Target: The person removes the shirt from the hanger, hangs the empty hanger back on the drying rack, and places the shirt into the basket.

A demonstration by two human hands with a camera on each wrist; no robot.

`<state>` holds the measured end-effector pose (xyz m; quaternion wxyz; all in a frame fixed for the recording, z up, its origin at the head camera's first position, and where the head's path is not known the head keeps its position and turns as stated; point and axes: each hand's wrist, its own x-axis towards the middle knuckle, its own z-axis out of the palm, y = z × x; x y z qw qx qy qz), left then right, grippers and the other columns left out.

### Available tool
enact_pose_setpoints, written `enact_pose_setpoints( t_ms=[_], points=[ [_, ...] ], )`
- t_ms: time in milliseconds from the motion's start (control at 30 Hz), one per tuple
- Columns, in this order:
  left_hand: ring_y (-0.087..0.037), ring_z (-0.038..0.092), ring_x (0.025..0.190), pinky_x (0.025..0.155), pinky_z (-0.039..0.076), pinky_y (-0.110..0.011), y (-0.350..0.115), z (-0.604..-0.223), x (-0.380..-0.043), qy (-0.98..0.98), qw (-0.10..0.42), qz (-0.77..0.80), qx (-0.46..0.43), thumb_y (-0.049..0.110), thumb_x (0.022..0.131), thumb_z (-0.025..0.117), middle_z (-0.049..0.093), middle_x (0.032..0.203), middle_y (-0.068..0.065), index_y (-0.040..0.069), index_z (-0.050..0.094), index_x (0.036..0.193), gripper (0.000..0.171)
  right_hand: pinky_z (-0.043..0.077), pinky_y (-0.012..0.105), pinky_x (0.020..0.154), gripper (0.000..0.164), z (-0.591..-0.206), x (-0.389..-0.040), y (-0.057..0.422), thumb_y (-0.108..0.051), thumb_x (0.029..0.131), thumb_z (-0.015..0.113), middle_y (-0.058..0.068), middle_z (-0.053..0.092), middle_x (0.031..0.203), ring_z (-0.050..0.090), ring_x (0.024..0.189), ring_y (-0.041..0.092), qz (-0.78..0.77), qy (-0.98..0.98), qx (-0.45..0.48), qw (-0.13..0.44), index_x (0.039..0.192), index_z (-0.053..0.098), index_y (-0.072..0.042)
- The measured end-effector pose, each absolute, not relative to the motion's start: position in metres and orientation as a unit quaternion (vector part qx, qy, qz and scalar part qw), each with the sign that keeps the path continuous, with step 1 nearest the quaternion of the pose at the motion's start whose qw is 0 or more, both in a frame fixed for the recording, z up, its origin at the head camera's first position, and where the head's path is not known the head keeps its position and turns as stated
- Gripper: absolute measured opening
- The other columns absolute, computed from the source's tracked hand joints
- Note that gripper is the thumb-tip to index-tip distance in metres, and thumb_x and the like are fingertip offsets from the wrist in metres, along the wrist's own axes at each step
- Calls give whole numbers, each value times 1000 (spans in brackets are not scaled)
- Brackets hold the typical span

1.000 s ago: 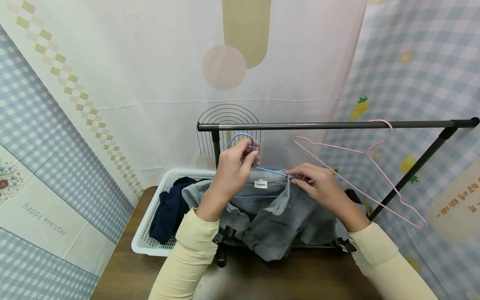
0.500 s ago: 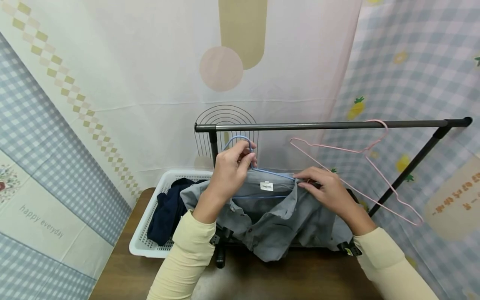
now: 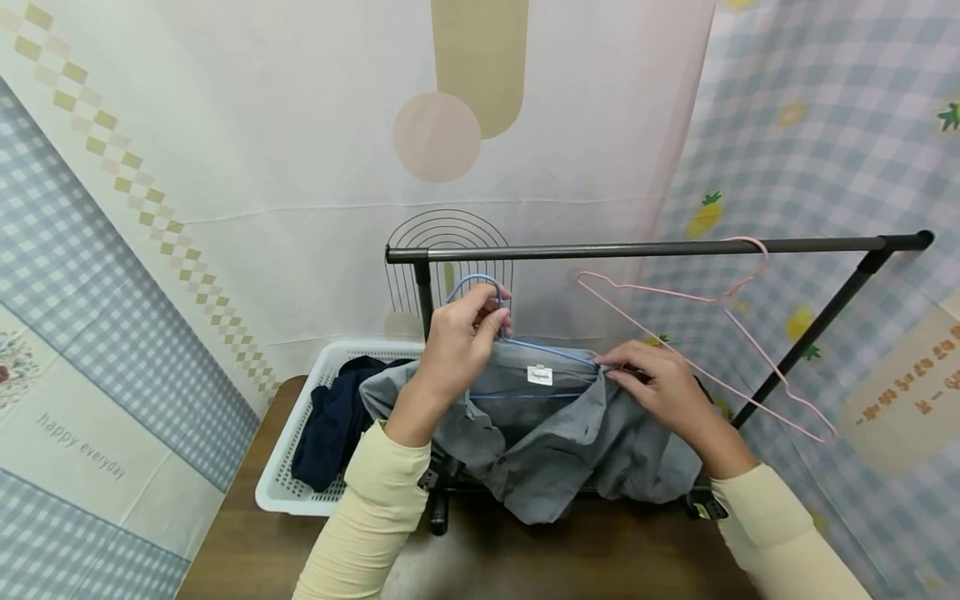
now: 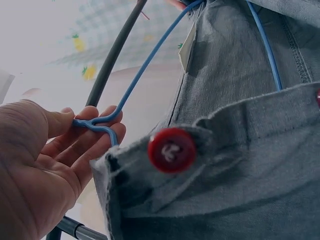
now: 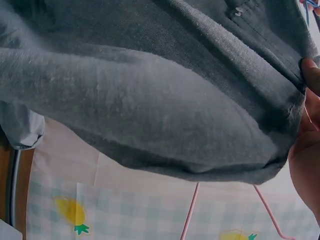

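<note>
A grey button-up shirt (image 3: 551,467) hangs on a blue wire hanger (image 3: 547,347), its white neck label (image 3: 539,375) showing inside the collar. My left hand (image 3: 459,342) pinches the hanger's neck just below the hook, thumb against fingers. In the left wrist view, the hanger (image 4: 137,80) runs from that pinch into the collar, beside a red button (image 4: 172,150). With thumb and fingertips, my right hand (image 3: 654,377) pinches the shirt's collar edge at the hanger's right arm. Cloth (image 5: 125,100) fills most of the right wrist view, the pinching thumb at its right side.
Behind the hands runs a black rack rail (image 3: 600,250), with a pink hanger (image 3: 675,292) hooked at its right part. At the left, a white basket (image 3: 281,492) holds dark navy clothing (image 3: 330,437). Both stand on a brown wooden table (image 3: 247,542); patterned cloths hang around.
My right hand has moved to the right and slightly down, drawing the collar edge outward along the hanger. My left hand keeps its pinch and has hardly moved.
</note>
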<state>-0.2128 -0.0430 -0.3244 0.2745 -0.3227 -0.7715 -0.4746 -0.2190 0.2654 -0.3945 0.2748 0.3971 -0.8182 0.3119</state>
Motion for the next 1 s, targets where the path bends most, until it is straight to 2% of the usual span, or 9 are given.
enact_pose_setpoints(
  t_ms=[300, 600, 1000],
  points=[
    [-17, 70, 77, 67, 58, -22, -44, -327, -212, -775, 264, -475, -322, 0, 102, 62, 70, 84, -10, 0, 65, 107, 6, 49, 15, 70, 45, -400, -219, 271, 15, 77, 81, -1, 76, 102, 66, 86, 5, 326, -817, 386, 277, 108, 79, -17],
    [-16, 70, 76, 65, 56, -24, -46, -327, -212, -774, 283, -467, -320, -2, 100, 63, 69, 83, -8, -1, 66, 105, 6, 51, 12, 68, 43, -404, -213, 280, 19, 80, 76, 2, 75, 103, 64, 84, -1, 385, -813, 355, 254, 109, 79, -13],
    [-14, 71, 80, 67, 57, -25, -49, -325, -207, -784, 261, -465, -316, 1, 101, 62, 70, 87, -7, 2, 66, 110, 9, 50, 12, 67, 43, -415, -209, 291, 24, 79, 73, 8, 75, 105, 64, 87, -1, 431, -807, 328, 235, 109, 78, -6]
  ],
)
